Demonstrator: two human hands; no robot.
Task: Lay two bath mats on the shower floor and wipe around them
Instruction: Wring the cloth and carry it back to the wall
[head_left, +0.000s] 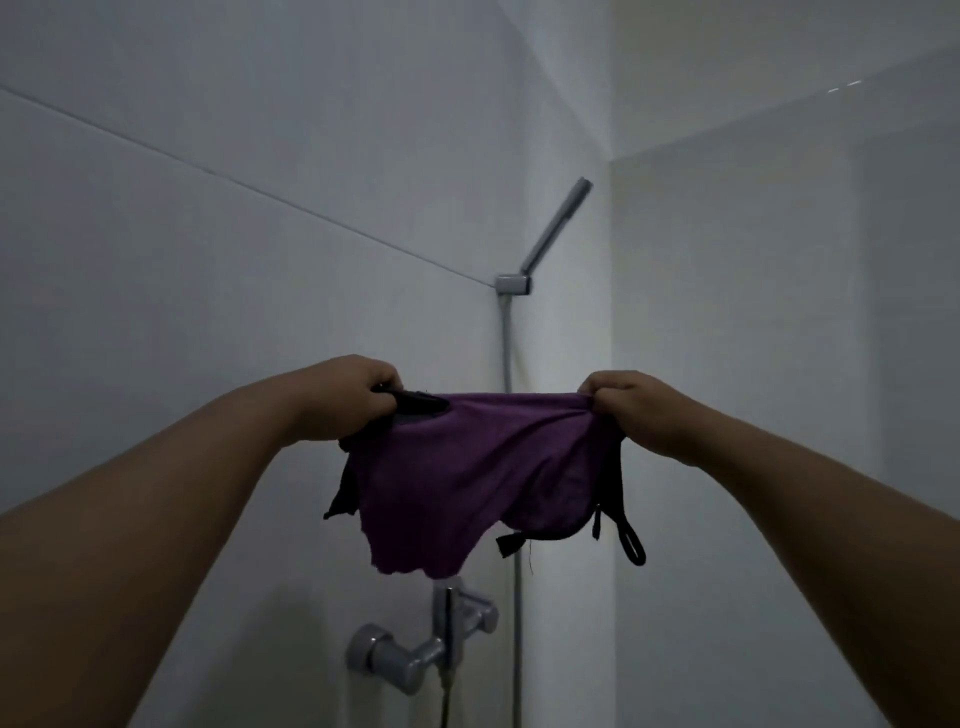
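The left hand (358, 402), at nine o'clock from the purple cloth (467, 483), has its fingers clenched on the cloth's black-trimmed top corner. The cloth hangs spread in mid-air before the shower wall, its long axis running nine to three, above the mixer tap (410, 654). The right hand (631, 410), at three o'clock, grips the opposite corner. Both hands sit equally near; no bath mat or floor shows.
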